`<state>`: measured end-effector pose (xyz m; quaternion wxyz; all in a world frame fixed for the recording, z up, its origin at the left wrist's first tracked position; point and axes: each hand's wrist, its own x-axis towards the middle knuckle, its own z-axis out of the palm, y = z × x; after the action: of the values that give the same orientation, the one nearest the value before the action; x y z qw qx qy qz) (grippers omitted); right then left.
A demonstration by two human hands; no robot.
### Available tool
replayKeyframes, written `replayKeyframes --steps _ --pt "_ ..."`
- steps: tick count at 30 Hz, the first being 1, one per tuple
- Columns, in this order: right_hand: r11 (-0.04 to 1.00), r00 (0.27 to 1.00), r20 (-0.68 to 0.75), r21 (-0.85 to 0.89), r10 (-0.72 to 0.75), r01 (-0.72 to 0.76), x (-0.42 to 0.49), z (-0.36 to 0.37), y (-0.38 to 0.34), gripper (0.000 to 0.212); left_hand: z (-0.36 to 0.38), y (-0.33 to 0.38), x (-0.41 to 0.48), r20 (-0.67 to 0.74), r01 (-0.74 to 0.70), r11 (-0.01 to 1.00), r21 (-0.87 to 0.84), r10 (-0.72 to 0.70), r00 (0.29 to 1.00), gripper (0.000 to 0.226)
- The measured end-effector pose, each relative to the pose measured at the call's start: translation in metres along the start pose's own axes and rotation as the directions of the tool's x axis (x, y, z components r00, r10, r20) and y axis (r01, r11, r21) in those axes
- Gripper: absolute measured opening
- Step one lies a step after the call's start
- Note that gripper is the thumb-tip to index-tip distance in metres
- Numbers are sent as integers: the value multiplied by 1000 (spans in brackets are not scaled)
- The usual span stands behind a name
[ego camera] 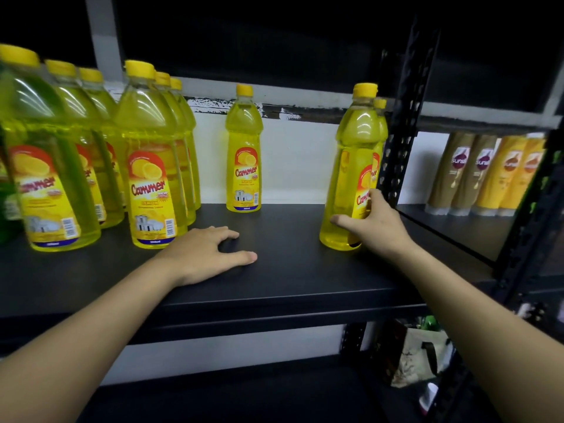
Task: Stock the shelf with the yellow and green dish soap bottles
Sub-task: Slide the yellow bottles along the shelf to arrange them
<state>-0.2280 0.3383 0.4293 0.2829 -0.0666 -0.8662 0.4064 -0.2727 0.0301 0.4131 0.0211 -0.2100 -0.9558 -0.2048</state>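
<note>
Yellow dish soap bottle point(348, 166), upright on black shelf point(290, 279), clasped low about the label by right hand point(378, 227), second bottle point(381, 129) just behind the grip; seemingly full, so heavy, stiff-walled, perhaps slick, best taken round the lower body; left hand point(207, 251) flat, empty, well left of the grip.

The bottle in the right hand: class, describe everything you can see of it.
The bottle is clear plastic, filled with yellow liquid, with a yellow cap and a red-and-yellow label facing rightward. It stands about upright near the right end of the dark shelf. The right hand grips its lower part, thumb in front, fingers over the label. A second bottle stands close behind it; whether they touch cannot be told.
</note>
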Motion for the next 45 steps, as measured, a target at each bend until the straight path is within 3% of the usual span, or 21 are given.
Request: replayKeyframes --steps 5,9,11,14,21,25,27,31,34,36,38,40,42,45 --pt "995 995 55 58 -78 75 -27 20 -29 82 1 -5 0 -49 2 1000 0 -2 999 81" --pt "984 971 191 130 -143 119 -40 44 -48 74 0 -5 -2 -155 -64 995 -73 53 986 77" --pt "941 940 306 335 -152 43 -43 51 -58 63 0 -4 -4 -251 -131 983 -132 95 963 75" --pt "795 893 426 588 -143 -153 -47 58 -69 35 -2 -4 -8 -424 -230 957 -177 137 895 76" --pt "782 918 374 608 -129 -138 -47 71 -63 40 -2 -3 -12 -599 -324 933 -154 173 782 56" --pt "787 912 390 600 -129 -145 -40 72 -60 41 1 6 -14 -654 -443 896 33 355 668 40" --pt "804 903 409 576 -131 -144 -33 71 -59 41 3 7 -9 -646 -462 885 51 382 661 39" --pt "876 912 385 477 -141 -66 -17 76 -57 42 6 1 1 -629 -435 899 -47 312 712 56" --pt "921 938 322 390 -132 -4 -9 84 -58 57 9 2 4 -624 -405 907 -112 253 740 66" --pt "958 951 284 283 -126 42 -3 88 -60 72 8 2 9 -615 -363 908 -207 168 770 64" --pt "984 955 268 152 -130 91 4 92 -65 73 4 6 18 -612 -305 907 -291 69 788 56" --pt "990 956 259 76 -136 120 12 99 -71 68 -3 14 36 -572 -210 835 -508 -145 807 39" --pt "991 957 260 15 -132 133 22 107 -78 67 -8 24 61 -477 -99 679 -727 -396 784 26" --pt "987 949 295 -77 -112 141 39 117 -88 65 -10 33 89 -463 -49 616 -786 -534 707 38"
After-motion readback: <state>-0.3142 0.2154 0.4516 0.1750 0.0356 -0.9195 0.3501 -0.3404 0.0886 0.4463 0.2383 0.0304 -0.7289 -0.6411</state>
